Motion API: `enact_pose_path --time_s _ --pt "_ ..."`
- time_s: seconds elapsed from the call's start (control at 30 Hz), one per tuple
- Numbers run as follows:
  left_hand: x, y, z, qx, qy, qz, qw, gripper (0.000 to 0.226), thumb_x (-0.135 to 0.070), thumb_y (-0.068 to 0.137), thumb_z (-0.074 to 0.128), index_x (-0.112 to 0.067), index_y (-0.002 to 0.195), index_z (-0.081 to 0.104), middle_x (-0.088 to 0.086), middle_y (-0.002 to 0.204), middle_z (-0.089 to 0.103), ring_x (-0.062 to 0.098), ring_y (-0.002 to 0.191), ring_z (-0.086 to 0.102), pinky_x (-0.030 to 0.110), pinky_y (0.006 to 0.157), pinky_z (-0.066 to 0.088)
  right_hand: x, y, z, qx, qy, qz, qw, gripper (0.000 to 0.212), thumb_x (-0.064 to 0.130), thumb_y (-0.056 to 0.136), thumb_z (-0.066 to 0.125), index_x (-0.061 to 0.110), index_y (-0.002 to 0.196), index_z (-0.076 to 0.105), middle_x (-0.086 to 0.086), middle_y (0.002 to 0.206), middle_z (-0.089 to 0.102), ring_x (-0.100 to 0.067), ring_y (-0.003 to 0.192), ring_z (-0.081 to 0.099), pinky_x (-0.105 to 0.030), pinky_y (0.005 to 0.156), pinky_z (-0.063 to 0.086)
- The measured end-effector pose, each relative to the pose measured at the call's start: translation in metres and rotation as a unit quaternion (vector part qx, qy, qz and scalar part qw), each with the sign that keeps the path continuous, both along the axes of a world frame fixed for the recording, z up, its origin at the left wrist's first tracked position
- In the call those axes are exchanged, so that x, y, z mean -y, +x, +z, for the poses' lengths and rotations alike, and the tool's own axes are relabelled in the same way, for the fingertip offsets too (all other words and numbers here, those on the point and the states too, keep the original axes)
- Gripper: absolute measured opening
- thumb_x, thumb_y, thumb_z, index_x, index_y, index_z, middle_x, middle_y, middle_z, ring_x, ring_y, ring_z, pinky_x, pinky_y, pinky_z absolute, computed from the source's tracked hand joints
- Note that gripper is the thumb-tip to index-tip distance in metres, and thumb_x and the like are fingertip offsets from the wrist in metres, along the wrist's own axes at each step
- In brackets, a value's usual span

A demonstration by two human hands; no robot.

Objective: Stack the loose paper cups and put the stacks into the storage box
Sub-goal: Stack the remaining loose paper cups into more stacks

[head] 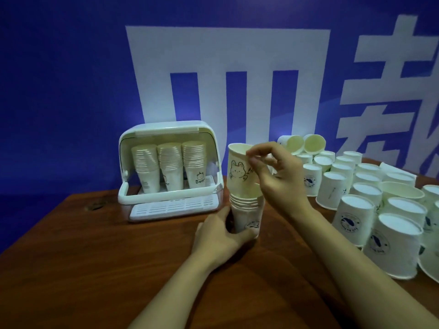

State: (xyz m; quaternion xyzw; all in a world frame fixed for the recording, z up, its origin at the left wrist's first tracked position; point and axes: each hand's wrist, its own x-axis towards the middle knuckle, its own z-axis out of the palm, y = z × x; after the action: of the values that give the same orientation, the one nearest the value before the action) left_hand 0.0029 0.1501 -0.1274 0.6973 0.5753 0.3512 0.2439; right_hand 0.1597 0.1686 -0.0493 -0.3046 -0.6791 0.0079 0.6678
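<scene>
- Seating a rabbit-print cup (240, 172) into the growing stack (247, 210) right now: the right hand (280, 172) pinches the cup's rim from above, its grip closed on that cup, while the left hand (221, 231) wraps the stack's base, clamped round it on the worktop (95, 257).
- The cup looks tilted in the stack's mouth; pressed down crooked, it could jam or crease the rim.
- A loose left grip could let the stack topple toward the storage box (169, 167).
- The box stands open just left of the stack, three stacks already inside; room for a fourth looks tight, hard to judge.
- Loose cups (356, 205), mostly upside down, crowd the right side close to the right forearm; a wide swing could knock them over.
- Open worktop lies near and left.
</scene>
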Motion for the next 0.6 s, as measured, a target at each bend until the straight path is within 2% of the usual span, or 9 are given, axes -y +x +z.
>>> enact_pose_path --time_s 0.13,0.3,0.4,0.47,0.53,0.6 --pt "-0.005 -0.001 -0.003 0.066 -0.004 0.013 0.998 0.076 -0.079 0.056 0.075 -0.041 0.122 0.069 -0.019 0.113 0.077 0.009 0.109 0.072 0.044 0.099 0.058 0.002 -0.002 -0.006 0.086 -0.035 -0.003 0.996 0.012 0.000 0.086 0.068 0.008 0.095 0.070 0.000 0.091 0.070 -0.010 0.086 0.063 -0.020 0.080 0.049" --pt "-0.007 0.000 -0.004 0.067 0.006 0.011 0.998 0.069 -0.067 0.057 0.080 -0.036 0.118 0.072 -0.016 0.108 0.078 0.005 0.101 0.072 0.042 0.092 0.061 -0.001 0.003 -0.003 0.114 -0.041 0.003 0.993 0.012 0.002 0.085 0.067 0.011 0.092 0.071 -0.003 0.096 0.061 -0.013 0.091 0.060 -0.018 0.081 0.045" --pt "-0.010 -0.001 -0.006 0.075 0.007 0.030 0.997 0.049 -0.054 0.065 0.086 -0.035 0.107 0.072 -0.015 0.102 0.078 0.005 0.096 0.072 0.041 0.089 0.061 -0.007 0.001 -0.017 0.134 -0.095 0.025 0.986 0.010 0.007 0.084 0.067 0.012 0.090 0.072 -0.005 0.110 0.058 -0.009 0.106 0.057 -0.013 0.090 0.041" --pt "-0.013 -0.002 -0.006 0.078 0.011 0.052 0.996 0.040 -0.048 0.069 0.089 -0.033 0.101 0.071 -0.014 0.101 0.077 0.006 0.095 0.072 0.039 0.086 0.061 -0.011 -0.004 -0.032 0.149 -0.133 0.027 0.980 0.010 0.016 0.085 0.064 0.011 0.090 0.071 -0.005 0.122 0.054 -0.006 0.115 0.055 -0.014 0.096 0.040" --pt "-0.014 -0.002 -0.006 0.079 0.023 0.081 0.993 0.035 -0.043 0.072 0.089 -0.033 0.097 0.068 -0.011 0.100 0.077 0.009 0.094 0.072 0.037 0.083 0.061 -0.015 -0.010 -0.047 0.149 -0.143 0.005 0.978 0.015 0.022 0.090 0.059 0.010 0.092 0.068 -0.006 0.134 0.050 -0.013 0.123 0.053 -0.024 0.101 0.041" --pt "-0.014 -0.002 -0.005 0.088 0.034 0.105 0.990 0.034 -0.042 0.072 0.089 -0.031 0.098 0.068 -0.008 0.101 0.076 0.013 0.095 0.071 0.035 0.081 0.060 -0.015 -0.014 -0.058 0.138 -0.139 -0.015 0.981 0.021 0.025 0.096 0.055 0.011 0.107 0.067 -0.004 0.142 0.046 -0.015 0.131 0.049 -0.028 0.105 0.041"
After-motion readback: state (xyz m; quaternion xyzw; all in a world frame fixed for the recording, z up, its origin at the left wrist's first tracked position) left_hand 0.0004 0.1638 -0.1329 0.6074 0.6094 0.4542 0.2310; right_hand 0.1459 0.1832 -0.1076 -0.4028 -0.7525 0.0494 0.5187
